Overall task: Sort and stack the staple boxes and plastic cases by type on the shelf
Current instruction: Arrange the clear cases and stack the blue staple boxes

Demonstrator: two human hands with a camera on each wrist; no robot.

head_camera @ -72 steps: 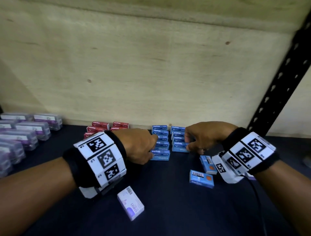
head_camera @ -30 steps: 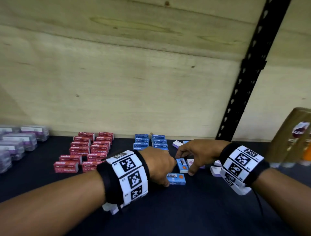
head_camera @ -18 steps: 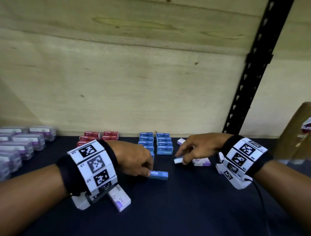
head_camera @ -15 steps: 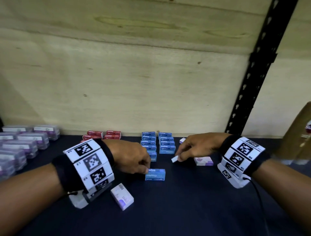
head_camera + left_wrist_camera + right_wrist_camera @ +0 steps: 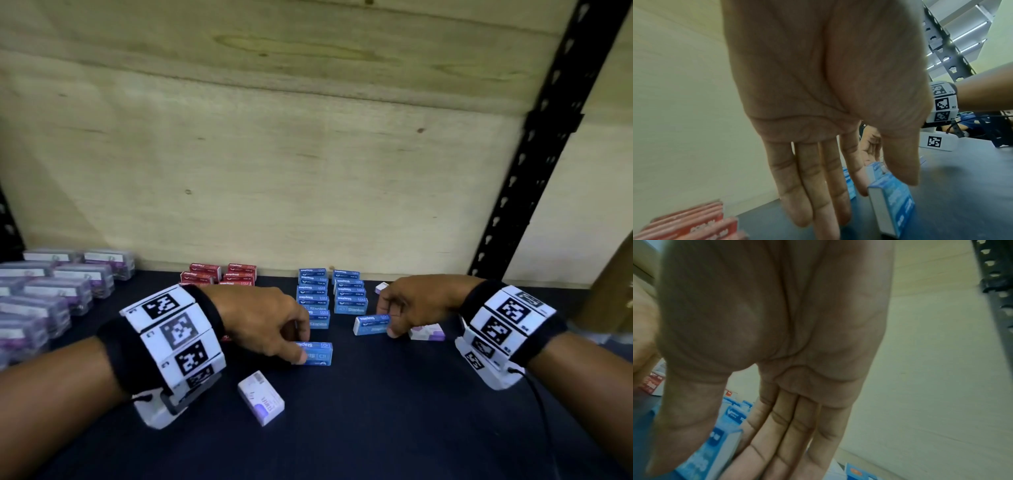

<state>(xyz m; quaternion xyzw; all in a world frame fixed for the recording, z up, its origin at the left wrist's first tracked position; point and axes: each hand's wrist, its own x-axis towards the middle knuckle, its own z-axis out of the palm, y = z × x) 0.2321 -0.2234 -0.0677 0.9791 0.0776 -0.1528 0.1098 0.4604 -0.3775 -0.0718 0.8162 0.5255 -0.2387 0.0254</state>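
On the dark shelf (image 5: 376,428), the left hand (image 5: 263,322) pinches a blue staple box (image 5: 317,353) near mid-shelf; the right hand (image 5: 414,303) pinches another blue box (image 5: 371,324) beside the blue stacks (image 5: 330,294) toward the back edge; clear plastic cases (image 5: 51,291) line the left end.

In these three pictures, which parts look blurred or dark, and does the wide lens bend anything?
Head view: centre fairly sharp, "Staples" readable on the blue box under the left hand; the plastic cases at the left edge smear, and the black upright leans. Left wrist view: the palm fills the frame; the red boxes are blurred. Right wrist view: the right hand is dim and soft.
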